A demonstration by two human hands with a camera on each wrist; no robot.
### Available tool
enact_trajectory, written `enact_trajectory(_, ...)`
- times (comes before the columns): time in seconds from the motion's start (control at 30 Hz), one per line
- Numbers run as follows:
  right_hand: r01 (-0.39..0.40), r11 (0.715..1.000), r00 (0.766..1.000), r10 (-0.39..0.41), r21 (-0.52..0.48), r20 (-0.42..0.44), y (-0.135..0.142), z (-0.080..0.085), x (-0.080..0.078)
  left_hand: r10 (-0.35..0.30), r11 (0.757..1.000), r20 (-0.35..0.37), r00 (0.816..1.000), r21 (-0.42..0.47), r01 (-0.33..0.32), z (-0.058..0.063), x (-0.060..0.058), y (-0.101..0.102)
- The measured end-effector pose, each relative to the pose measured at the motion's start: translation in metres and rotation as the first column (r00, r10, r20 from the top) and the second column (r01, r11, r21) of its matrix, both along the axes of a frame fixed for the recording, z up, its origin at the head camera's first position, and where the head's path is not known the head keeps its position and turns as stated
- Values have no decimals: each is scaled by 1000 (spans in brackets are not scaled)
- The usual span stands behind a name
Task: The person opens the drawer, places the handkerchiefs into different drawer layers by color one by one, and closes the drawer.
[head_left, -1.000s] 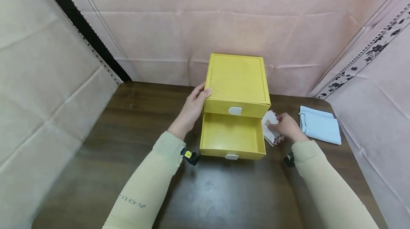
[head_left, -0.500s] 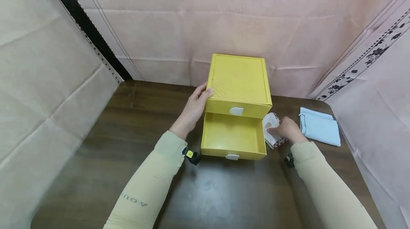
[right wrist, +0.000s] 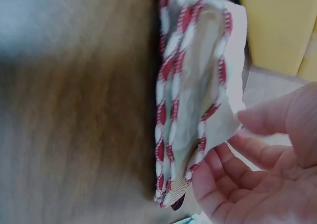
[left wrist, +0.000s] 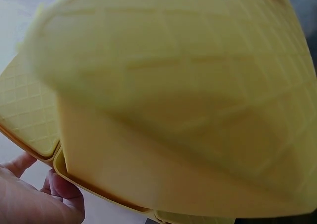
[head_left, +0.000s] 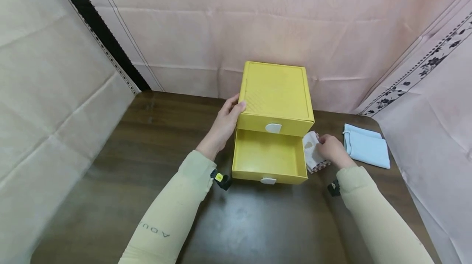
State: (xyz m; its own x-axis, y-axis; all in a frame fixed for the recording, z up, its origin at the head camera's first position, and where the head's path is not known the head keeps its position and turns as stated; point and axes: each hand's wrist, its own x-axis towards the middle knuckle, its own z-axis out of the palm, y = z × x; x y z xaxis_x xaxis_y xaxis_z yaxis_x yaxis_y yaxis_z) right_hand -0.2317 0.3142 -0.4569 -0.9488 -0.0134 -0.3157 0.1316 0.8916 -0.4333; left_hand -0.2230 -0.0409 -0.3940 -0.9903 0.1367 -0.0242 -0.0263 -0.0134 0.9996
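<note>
In the head view a yellow drawer cabinet (head_left: 276, 92) stands near the back of the table. Its lower drawer (head_left: 270, 151) is pulled out, with nothing visible inside. My left hand (head_left: 223, 126) holds the cabinet's left side, the thumb over the top edge; the left wrist view has part of that hand (left wrist: 39, 192) at the yellow edge. Right of the drawer lies a folded white cloth (head_left: 312, 153) with a checked border. My right hand (head_left: 333, 149) pinches its right edge. In the right wrist view the cloth (right wrist: 195, 95) shows stacked layers with red-and-white stitched edges, beside my thumb and fingers.
A folded light blue cloth (head_left: 366, 147) lies farther right, close to the right table edge. The dark wooden table (head_left: 239, 223) spreads out in front of the cabinet. Pale fabric walls (head_left: 221, 30) enclose the back and both sides.
My right hand has shifted slightly to the right along the white cloth, whose near right corner now sits a little farther right. The left hand keeps its hold on the cabinet.
</note>
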Motion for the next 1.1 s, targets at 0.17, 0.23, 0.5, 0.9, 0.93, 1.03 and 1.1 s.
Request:
enact_trajectory(0.17, -48, 997, 999, 49, 59, -7, 2, -4, -5, -14, 1000, -19, 1000, -2, 14, 0, -1, 0)
enact_trajectory(0.23, -68, 996, 997, 70, 60, -24, 3, -6, -6, -16, 1000, -32, 999, -2, 16, 0, -2, 2)
enact_trajectory(0.5, -11, 999, 989, 5, -39, -149, 2, -2, -2, -11, 1000, -24, 1000, -20, 11, -1, -3, 2)
enact_trajectory(0.9, 28, 999, 1000, -28, 19, 13, 5, 1, -18, -23, 1000, -33, 999, -7, 22, 29, 10, -1)
enact_trajectory(0.93, 41, 999, 999, -42, 6, 32, 6, 0, -17, -24, 1000, -31, 999, -7, 24, 28, 10, -1)
enact_trajectory(1.03, 82, 995, 994, -79, -53, 72, 12, -6, -11, -37, 999, -23, 999, -16, 37, 26, 10, 0)
enact_trajectory(1.1, 105, 991, 992, -99, -79, 76, 16, -12, -4, -50, 999, -14, 999, -21, 49, 24, 10, 2)
